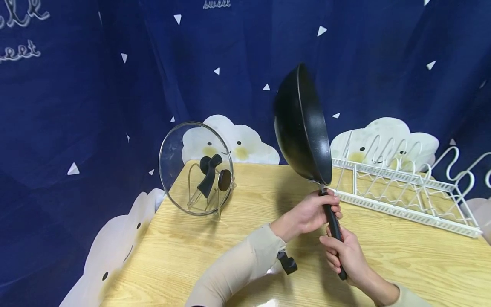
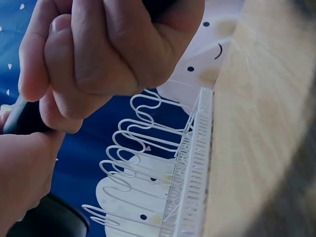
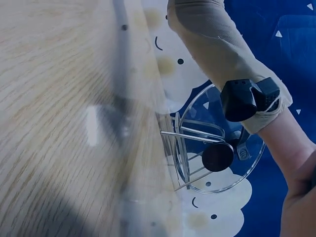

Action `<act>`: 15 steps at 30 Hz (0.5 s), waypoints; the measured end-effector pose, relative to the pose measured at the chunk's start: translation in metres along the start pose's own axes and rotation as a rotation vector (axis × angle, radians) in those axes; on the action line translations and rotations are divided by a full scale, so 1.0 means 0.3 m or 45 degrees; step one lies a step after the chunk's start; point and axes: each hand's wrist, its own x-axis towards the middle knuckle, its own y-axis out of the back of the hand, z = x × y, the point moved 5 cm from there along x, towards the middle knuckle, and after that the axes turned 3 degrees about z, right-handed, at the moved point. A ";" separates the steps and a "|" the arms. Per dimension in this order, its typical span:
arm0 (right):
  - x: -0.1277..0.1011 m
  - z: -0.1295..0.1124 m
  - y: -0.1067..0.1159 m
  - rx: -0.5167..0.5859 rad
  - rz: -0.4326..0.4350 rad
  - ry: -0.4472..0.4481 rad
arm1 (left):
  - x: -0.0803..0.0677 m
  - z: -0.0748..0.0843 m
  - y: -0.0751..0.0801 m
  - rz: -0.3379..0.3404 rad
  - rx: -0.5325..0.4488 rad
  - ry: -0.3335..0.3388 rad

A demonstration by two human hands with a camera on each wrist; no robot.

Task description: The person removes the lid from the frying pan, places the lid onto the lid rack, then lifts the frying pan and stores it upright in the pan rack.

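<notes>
A black wok (image 1: 303, 123) is held up on edge above the wooden table (image 1: 184, 251), its bowl facing right. My left hand (image 1: 318, 211) grips the upper part of its black handle (image 1: 333, 221), just below the bowl. My right hand (image 1: 345, 256) grips the lower end of the same handle. In the left wrist view the left hand (image 2: 103, 49) is curled tight round the dark handle (image 2: 22, 118), with the right hand (image 2: 22, 182) below it. The right wrist view shows only my left forearm (image 3: 222, 54) in a beige sleeve.
A glass lid (image 1: 196, 168) with a black knob stands in a small wire holder at the table's back left, also seen as the lid (image 3: 222, 153). A white wire dish rack (image 1: 402, 187) lies along the right side, its rack (image 2: 163, 173) close beside my hands. Blue patterned cloth hangs behind.
</notes>
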 end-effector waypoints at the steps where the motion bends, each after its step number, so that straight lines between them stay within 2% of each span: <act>1: 0.001 0.001 0.002 0.013 -0.008 0.013 | 0.003 0.001 -0.001 0.019 0.030 -0.006; 7: 0.007 0.002 0.012 0.098 -0.077 0.082 | 0.018 0.001 -0.013 0.095 0.170 -0.014; 15: 0.003 -0.018 0.045 0.168 -0.063 0.188 | 0.046 0.003 -0.072 0.069 0.336 0.011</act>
